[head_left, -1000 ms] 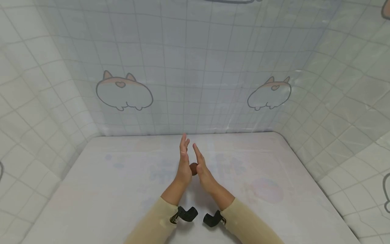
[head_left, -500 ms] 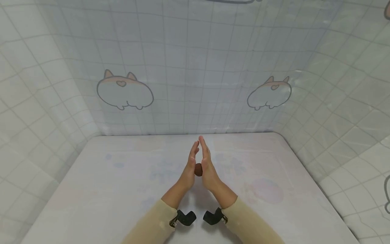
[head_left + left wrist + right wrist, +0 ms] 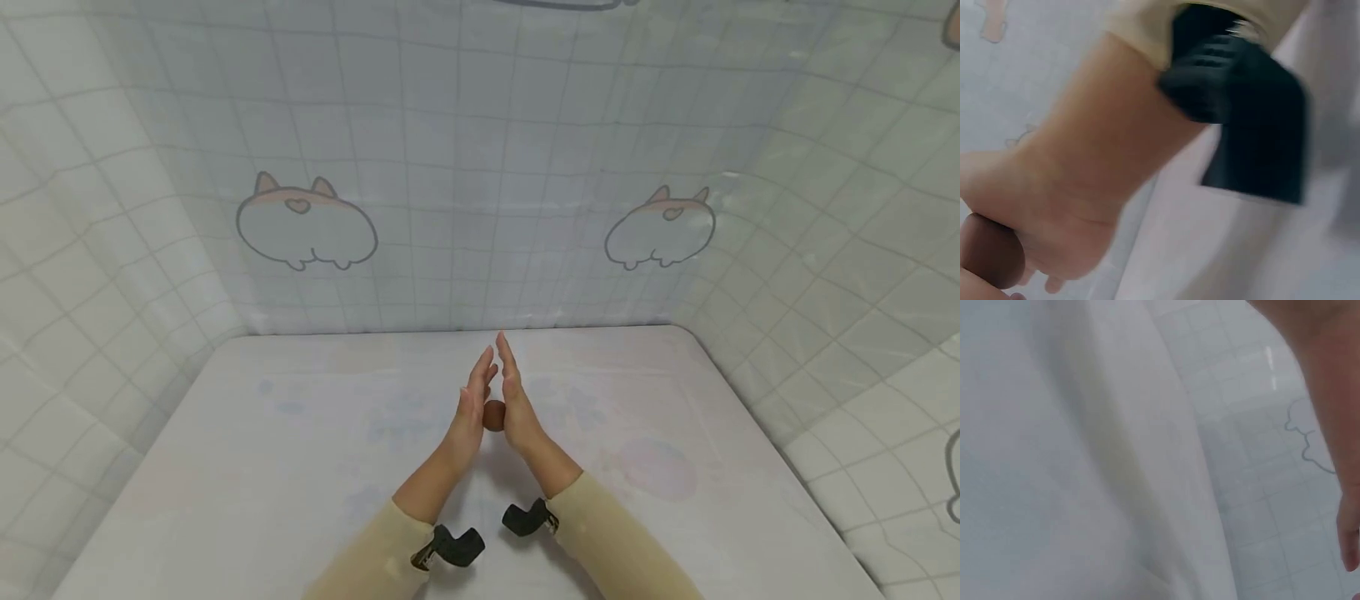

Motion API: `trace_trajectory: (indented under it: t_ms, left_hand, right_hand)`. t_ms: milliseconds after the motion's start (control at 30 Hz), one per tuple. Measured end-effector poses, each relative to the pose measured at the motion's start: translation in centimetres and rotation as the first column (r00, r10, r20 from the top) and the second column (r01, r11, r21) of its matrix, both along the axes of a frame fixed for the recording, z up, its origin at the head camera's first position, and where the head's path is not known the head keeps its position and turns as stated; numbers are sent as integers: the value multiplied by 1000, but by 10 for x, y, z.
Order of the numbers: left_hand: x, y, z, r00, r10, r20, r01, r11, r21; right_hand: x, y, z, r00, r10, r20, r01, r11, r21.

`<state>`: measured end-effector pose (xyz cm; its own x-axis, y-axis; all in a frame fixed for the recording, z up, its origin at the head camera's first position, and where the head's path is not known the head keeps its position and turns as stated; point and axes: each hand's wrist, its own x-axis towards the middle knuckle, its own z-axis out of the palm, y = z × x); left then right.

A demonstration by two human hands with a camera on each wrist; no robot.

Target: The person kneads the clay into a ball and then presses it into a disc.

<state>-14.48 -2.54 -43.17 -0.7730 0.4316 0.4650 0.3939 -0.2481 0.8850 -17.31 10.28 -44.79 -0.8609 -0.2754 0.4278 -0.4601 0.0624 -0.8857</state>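
Observation:
A small brown ball (image 3: pixel 493 416) sits between my two palms in the head view, above the white tabletop. My left hand (image 3: pixel 467 421) presses it from the left with straight fingers pointing forward. From the other side my right hand (image 3: pixel 521 415) lies flat against it, fingers straight and tips leaning inward. The left wrist view catches the brown ball (image 3: pixel 991 251) at its lower left, against the base of a palm. Only a bare forearm (image 3: pixel 1329 387) and part of a hand show along the edge of the right wrist view; the ball is out of sight there.
The white table (image 3: pixel 262 467) has faint pastel prints. A grid-patterned curtain (image 3: pixel 480 167) with cartoon animals hangs behind it and at both sides. Black wrist mounts (image 3: pixel 459 547) stick out inward from the beige sleeves (image 3: pixel 375 554).
The palms have slid against each other: the left hand has drawn back and leaned right, while the right hand has moved forward. The ball has shifted slightly to the right between them.

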Motion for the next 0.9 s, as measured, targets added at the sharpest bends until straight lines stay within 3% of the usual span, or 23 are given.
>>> trace_trajectory:
  t_ms: [100,233,400,500,567,700,833,900]
  left_hand:
    - [-2,0,3,1000,31,8,-31,999,18]
    - [-5,0,4,992,127,14,-127,992,-3]
    - [-11,0,3,976,219,-12,-220,975,-45]
    - [-13,-1,2,969,247,10,-246,966,-78]
    - [-14,-2,0,966,253,50,-247,964,-101]
    - [-15,-3,-8,961,261,86,-243,953,-183]
    - [-14,-2,-16,969,240,52,-221,945,-241]
    - [-13,-1,-18,977,210,34,-196,953,-232]
  right_hand:
    - [4,-2,-3,998,13,-56,-12,999,31]
    - [10,-5,-3,987,47,-155,-40,998,48]
    - [17,-10,1,951,79,-298,-72,997,35]
    - [21,-12,7,936,90,-340,-89,996,19]
    - [23,-13,12,933,92,-349,-98,995,1]
    - [25,-13,23,950,72,-303,-92,994,-51]
    - [22,-12,30,976,5,-216,-16,999,-46]
    - [19,-11,32,987,-25,-159,22,1000,-20]
